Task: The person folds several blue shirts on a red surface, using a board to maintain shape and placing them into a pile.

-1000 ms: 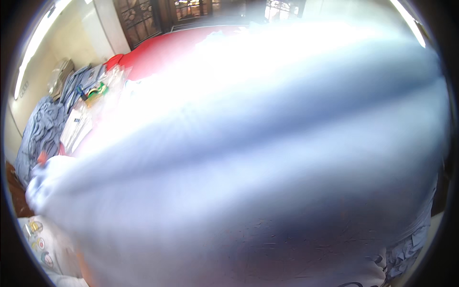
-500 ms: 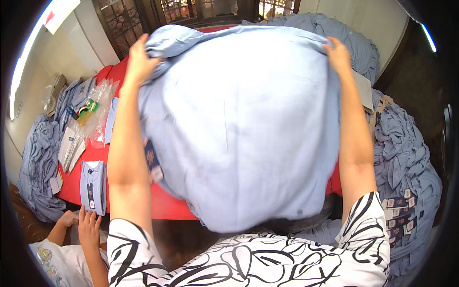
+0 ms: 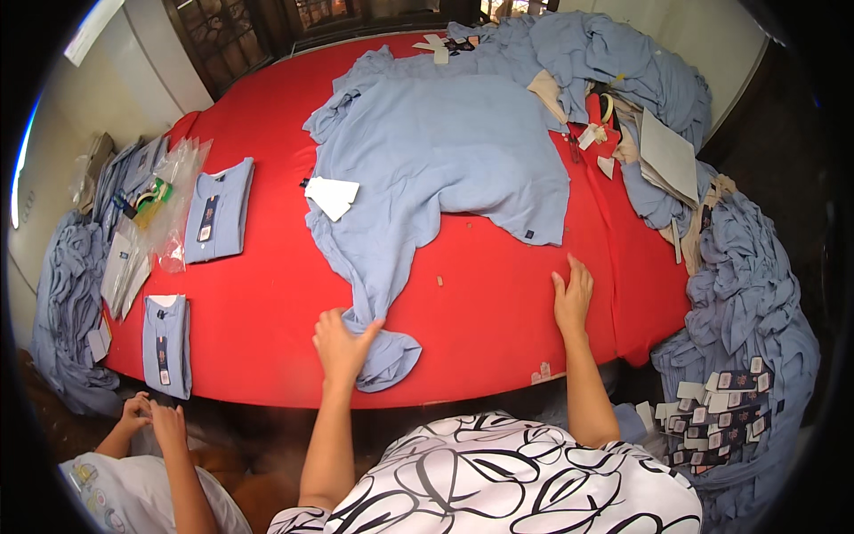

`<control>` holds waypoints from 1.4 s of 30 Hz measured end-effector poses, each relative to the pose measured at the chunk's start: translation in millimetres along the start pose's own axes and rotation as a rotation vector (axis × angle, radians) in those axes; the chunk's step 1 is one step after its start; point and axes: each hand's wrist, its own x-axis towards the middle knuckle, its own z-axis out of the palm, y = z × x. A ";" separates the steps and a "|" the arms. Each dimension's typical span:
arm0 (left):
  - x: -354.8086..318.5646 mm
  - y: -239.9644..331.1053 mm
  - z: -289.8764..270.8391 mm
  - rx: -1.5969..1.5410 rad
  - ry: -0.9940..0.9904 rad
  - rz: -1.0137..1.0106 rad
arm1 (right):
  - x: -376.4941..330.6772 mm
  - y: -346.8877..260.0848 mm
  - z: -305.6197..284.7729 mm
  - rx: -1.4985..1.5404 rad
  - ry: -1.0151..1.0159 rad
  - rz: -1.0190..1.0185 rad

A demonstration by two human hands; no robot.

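Light-blue cloth in the head view: a shirt [image 3: 454,133], lying loosely spread over the middle of the red tabletop [image 3: 498,329], with one sleeve [image 3: 393,363] trailing toward the near edge. Rests the left hand [image 3: 342,347] on that sleeve, close to its end, thumb set apart from the fingers; cannot tell from this angle whether pinching or merely pressing. Holds nothing in the right hand [image 3: 574,301], fingers loosely parted, just below the hem [image 3: 544,241] and clear of it.

Looks light, thin and limp, more likely to bunch and crease than to keep a shape, and probably easy to slide over the covering. Best taken in both hands, by the shoulder seams, or by sleeve end and hem corner, near the small dark label [image 3: 529,235]. Seems worth minding the white tags [image 3: 333,197] at the left side, apt to bend.

Off to the left, two folded shirts [image 3: 218,214], with a co-worker's hands [image 3: 149,412] near the closer one. Off to the right, a heap of rumpled blue garments [image 3: 747,267].
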 end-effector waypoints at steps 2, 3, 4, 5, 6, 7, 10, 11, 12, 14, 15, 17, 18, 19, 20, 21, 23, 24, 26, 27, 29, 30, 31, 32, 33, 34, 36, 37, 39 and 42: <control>-6.4 11.5 0.8 -0.078 0.071 0.041 | 9.4 -19.5 -0.1 -0.065 0.014 0.014; -5.2 17.2 0.8 -0.127 0.112 0.069 | 22.2 -25.5 3.3 -0.149 0.042 -0.004; -5.4 14.7 -1.1 -0.060 0.097 0.108 | 33.6 -30.4 4.1 -0.234 0.069 -0.023; -3.1 7.6 -3.3 0.005 0.084 0.147 | 45.9 -24.0 6.3 -0.218 0.017 -0.050; -1.1 1.8 -4.9 0.068 0.068 0.191 | 58.3 -8.4 6.5 -0.206 -0.032 -0.072; -0.7 -4.6 -12.4 0.150 0.235 0.322 | 64.7 3.4 4.1 -0.188 -0.087 -0.097; -4.8 -62.9 -39.6 -0.265 0.020 -0.035 | 64.1 4.4 -15.2 0.084 -0.106 -0.082; -11.6 -94.6 -51.2 -0.649 -0.045 -0.187 | 55.1 -1.7 -25.5 0.175 -0.149 0.020; -18.9 -114.4 -55.2 -1.044 -0.117 -0.333 | 44.0 3.9 -36.9 0.302 -0.127 0.084; -35.3 -118.0 -68.2 -1.289 -0.213 -0.509 | 20.8 15.0 -69.6 0.249 -0.138 0.147; -43.1 -128.9 -74.1 -1.277 -0.283 -0.577 | 10.3 21.2 -80.0 0.217 -0.111 0.104; -60.6 -150.5 -85.9 -1.328 -0.433 -0.803 | -10.3 31.0 -98.6 0.171 -0.090 0.053; -74.7 -160.2 -85.5 -1.264 -0.428 -0.781 | -19.8 34.6 -106.6 0.148 -0.081 0.026; -89.6 -170.3 -83.1 -1.201 -0.423 -0.759 | -29.4 38.3 -116.1 0.101 -0.127 0.056; -100.2 -177.9 -86.0 -1.134 -0.411 -0.740 | -38.6 37.2 -125.6 0.058 -0.176 0.082; -108.0 -170.1 -100.5 -1.212 -0.464 -0.787 | -47.2 38.3 -134.6 0.009 -0.224 0.115; -117.5 -165.8 -112.9 -0.535 -0.581 -0.347 | -61.6 44.4 -148.3 -0.165 -0.320 0.074; -113.1 -145.3 -130.2 -0.133 -0.651 -0.274 | -67.7 45.2 -156.2 -0.259 -0.372 0.058; -100.6 -98.6 -144.4 -0.019 -0.408 -0.156 | -64.8 22.6 -157.6 -0.362 -0.387 0.080; -89.8 -92.4 -131.8 -0.062 -0.297 -0.036 | -61.8 30.0 -142.6 -0.274 -0.278 0.023; -57.8 -77.7 -90.0 -0.232 -0.210 0.134 | -48.4 29.0 -106.2 -0.093 -0.147 -0.060; -38.6 -68.4 -71.7 -0.355 -0.224 0.183 | -40.8 15.0 -83.4 0.009 -0.124 -0.092; -19.8 -73.0 -52.4 -0.351 -0.162 0.299 | -36.8 4.1 -59.7 -0.068 -0.146 -0.115; -3.3 -76.9 -32.0 -0.353 -0.105 0.423 | -30.6 -1.2 -39.6 -0.157 -0.160 -0.134; 6.9 -77.5 -22.2 -0.178 -0.045 0.346 | -21.4 -1.1 -29.5 -0.255 -0.170 -0.145; 15.7 -81.7 -16.6 -0.003 0.016 0.266 | -17.1 2.0 -27.0 -0.293 -0.170 -0.101; 22.1 -107.1 -14.2 0.227 0.087 0.036 | -26.4 10.7 -22.6 -0.364 -0.186 -0.015; 20.5 -118.8 -11.0 0.270 0.096 -0.092 | -30.2 19.4 -23.7 -0.371 -0.170 0.003; 15.2 -108.7 -10.7 0.326 0.110 -0.208 | -34.8 40.8 -26.3 -0.401 -0.134 0.060; 17.8 -87.5 -23.7 0.303 0.224 -0.082 | -6.4 24.3 -24.3 -0.508 -0.226 0.195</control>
